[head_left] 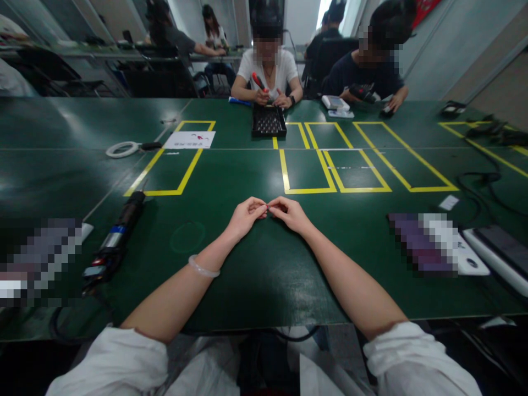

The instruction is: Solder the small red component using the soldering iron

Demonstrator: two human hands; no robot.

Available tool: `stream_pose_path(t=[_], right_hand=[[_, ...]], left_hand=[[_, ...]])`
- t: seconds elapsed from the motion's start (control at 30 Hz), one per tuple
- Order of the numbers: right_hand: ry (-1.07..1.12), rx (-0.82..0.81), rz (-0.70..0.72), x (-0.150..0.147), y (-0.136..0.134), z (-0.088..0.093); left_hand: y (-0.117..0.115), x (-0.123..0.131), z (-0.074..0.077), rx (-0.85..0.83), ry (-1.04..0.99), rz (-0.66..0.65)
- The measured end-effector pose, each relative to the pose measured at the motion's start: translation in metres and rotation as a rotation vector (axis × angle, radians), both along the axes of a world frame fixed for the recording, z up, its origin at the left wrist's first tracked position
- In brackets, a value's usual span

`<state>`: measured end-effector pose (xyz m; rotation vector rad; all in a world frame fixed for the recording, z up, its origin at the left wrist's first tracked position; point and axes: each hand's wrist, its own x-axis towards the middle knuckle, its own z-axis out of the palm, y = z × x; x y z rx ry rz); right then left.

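The bench is dark green with yellow tape lines in boxes. The long tool is black, blue and silver. The tray is black. The bracelet is milky white, the sleeves plain white. The paper is white with some red.

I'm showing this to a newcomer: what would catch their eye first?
The left hand and right hand, close together near the middle; anything pinched between them is too small to make out. Then the bright yellow lines beyond them on the green table, and the dark screwdriver-like tool lying to the left.
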<state>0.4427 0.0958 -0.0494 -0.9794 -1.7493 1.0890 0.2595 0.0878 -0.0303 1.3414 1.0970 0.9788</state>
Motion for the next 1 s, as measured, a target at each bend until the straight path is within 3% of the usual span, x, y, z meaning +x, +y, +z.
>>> stream_pose_path(t=[0.43, 1.0], right_hand=[[0.091, -0.094, 0.045, -0.0010, 0.0002, 0.0022], [0.109, -0.083, 0.031, 0.0004, 0.0029, -0.0002]], left_hand=[[-0.0019, -0.0022, -0.0028, 0.166, 0.290, -0.011], [-0.0042, -0.0010, 0.0034, 0.196, 0.237, -0.027]])
